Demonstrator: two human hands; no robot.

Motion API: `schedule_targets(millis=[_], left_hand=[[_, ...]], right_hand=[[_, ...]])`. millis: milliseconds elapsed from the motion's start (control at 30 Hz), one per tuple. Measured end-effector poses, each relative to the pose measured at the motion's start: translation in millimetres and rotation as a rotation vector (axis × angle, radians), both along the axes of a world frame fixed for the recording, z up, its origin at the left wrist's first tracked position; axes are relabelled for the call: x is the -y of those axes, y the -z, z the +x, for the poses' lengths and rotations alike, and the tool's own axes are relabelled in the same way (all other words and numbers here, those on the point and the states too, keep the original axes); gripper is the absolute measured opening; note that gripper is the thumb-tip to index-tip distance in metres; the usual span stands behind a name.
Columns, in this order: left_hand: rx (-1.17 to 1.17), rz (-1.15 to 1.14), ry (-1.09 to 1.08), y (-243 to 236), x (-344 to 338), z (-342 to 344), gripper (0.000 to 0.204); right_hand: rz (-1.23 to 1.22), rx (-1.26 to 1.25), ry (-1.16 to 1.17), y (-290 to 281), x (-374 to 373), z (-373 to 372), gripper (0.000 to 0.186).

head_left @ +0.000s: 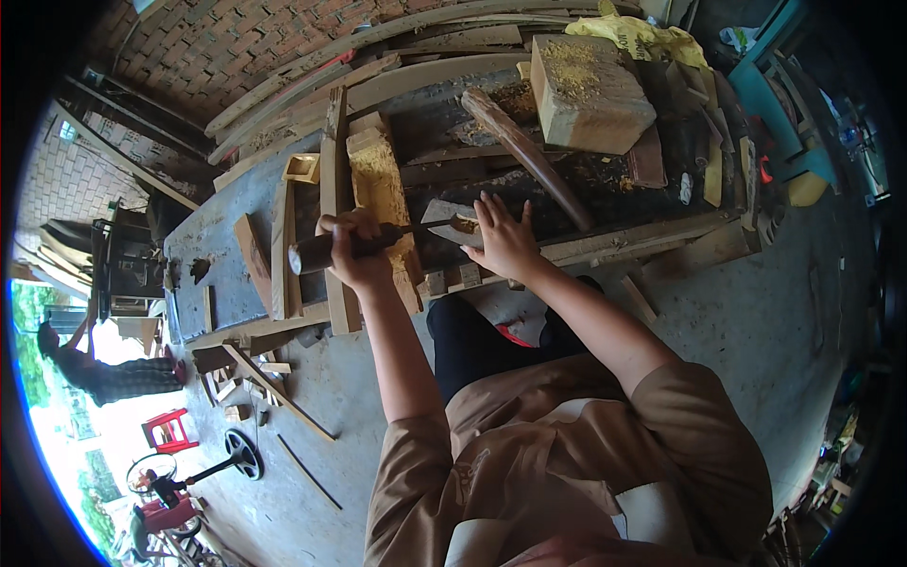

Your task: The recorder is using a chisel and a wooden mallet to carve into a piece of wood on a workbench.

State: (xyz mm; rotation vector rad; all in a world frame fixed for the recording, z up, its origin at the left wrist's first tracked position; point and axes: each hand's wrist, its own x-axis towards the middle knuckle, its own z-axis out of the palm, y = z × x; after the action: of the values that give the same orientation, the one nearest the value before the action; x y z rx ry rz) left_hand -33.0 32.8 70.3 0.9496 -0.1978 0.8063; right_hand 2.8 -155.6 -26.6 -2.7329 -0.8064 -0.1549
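Note:
My left hand (354,250) grips the round wooden handle (311,254) of a long chisel-like tool. Its dark shaft (419,225) points right, its tip at a pale greyish block (442,215) on the bench. My right hand (503,236) lies over that block's right end, fingers stretched along it and thumb below, holding it. Just left of the block is a long piece of wood heaped with yellow shavings (370,161), beside an upright-running plank (334,132). A long round wooden club (529,161) lies diagonally beyond my right hand.
The dark workbench (208,255) carries a big block (593,104), a small wooden box (300,168) and offcuts. Planks (397,42) line its back. At left, another person (113,373) bends near stacked timber, with a red stool (170,430) nearby. Scrap wood (279,387) lies on the floor.

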Motion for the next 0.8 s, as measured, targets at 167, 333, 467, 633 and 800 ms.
schedule_targets(millis=[167, 333, 467, 633, 800], left_hand=[[-0.01, 0.045, 0.067, -9, 8, 13, 0.015], [-0.108, 0.194, 0.252, -19, 11, 27, 0.018], [-0.183, 0.248, 0.331, -25, 19, 35, 0.019], [-0.27, 0.304, 0.268, -35, 34, 47, 0.016], [-0.317, 0.377, 0.235, -33, 38, 56, 0.016]], right_hand=[[0.003, -0.006, 0.004, -1, 1, 0, 0.075], [0.0, -0.047, -0.001, -3, 1, 0, 0.076], [-0.008, -0.047, 0.004, -1, 1, 1, 0.076], [-0.016, -0.056, 0.005, -1, 2, 2, 0.076], [-0.025, -0.096, 0.007, -3, -1, 1, 0.076]])
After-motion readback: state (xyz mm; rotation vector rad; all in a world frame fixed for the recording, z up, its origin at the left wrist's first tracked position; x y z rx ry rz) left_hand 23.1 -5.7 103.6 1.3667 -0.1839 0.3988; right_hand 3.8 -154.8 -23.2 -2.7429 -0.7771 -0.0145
